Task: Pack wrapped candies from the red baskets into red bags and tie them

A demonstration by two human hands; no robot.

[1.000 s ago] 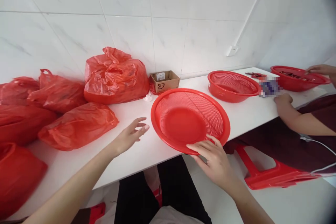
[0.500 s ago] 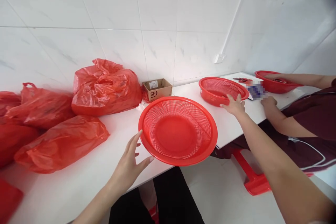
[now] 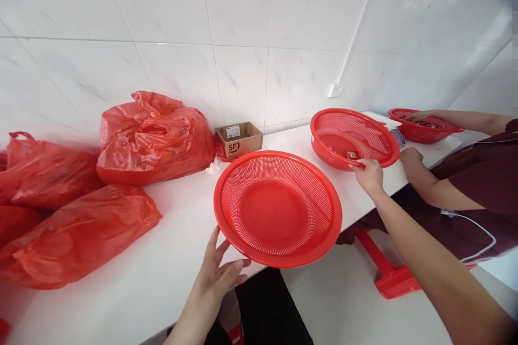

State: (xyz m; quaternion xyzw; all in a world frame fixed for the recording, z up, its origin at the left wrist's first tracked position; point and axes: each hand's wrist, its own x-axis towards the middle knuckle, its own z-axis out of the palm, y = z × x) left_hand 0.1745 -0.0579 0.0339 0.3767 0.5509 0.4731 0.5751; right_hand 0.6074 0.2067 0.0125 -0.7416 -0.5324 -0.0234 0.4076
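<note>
A round red plastic basket (image 3: 279, 256) with perforated sides and a solid bottom stands in front of me with nothing in it, its near edge jutting past the table. My left hand (image 3: 220, 269) is at the basket's lower left edge, fingers apart, the fingertips partly hidden at the rim. Farther right, my right hand (image 3: 369, 175) grips the near rim of a second red basket (image 3: 326, 153). That one is tilted, its right side raised, and a few small wrapped pieces (image 3: 351, 155) lie in its bottom.
Full red plastic bags (image 3: 157, 140) crowd the left of the white table (image 3: 182, 237). A small cardboard box (image 3: 238, 143) sits by the wall near a crumpled white tissue (image 3: 213, 168). At right, a co-worker's hand (image 3: 418, 115) reaches into a third red basket (image 3: 429, 133). A red stool (image 3: 396, 280) stands below.
My right hand has closed on the second basket's rim, and that basket is now tilted up and shifted slightly right. My left hand has moved down and right along the front basket's edge.
</note>
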